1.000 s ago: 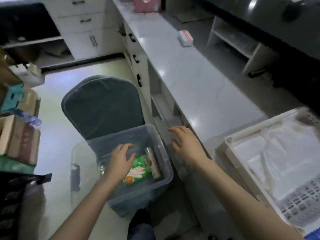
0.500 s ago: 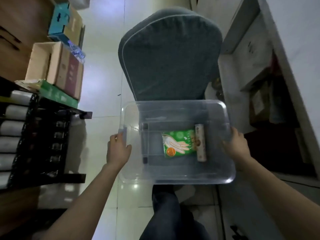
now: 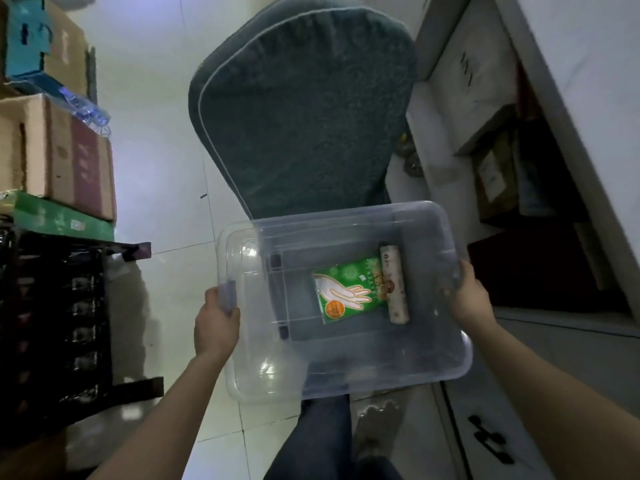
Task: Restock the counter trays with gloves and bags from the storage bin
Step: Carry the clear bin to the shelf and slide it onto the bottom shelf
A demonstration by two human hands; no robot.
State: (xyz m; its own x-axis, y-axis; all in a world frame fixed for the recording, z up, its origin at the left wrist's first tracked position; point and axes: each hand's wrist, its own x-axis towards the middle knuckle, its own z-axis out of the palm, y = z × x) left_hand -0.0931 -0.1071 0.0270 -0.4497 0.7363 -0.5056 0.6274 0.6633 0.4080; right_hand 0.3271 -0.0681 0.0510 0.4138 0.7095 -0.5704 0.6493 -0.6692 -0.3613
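Note:
A clear plastic storage bin [image 3: 360, 372] is held between my hands, tilted with its right side higher. My left hand [image 3: 216, 322] grips the bin's left rim handle, and my right hand [image 3: 469, 296] grips the right rim. Inside lie a green pack of gloves [image 3: 349, 289] with a hand drawn on it and, touching its right edge, a pale roll of bags [image 3: 393, 282]. The counter trays are out of view.
A grey upholstered chair [image 3: 304, 109] stands just beyond the bin. White counter cabinets with open shelves [image 3: 519, 174] run along the right. Cardboard boxes [image 3: 59, 157] and a black rack [image 3: 59, 323] fill the left. My leg [image 3: 322, 441] is below the bin on the tiled floor.
My hands went from reaching into the bin and resting on the counter edge to gripping both sides. The bin now sits higher and tilted; the view has dropped from the counter.

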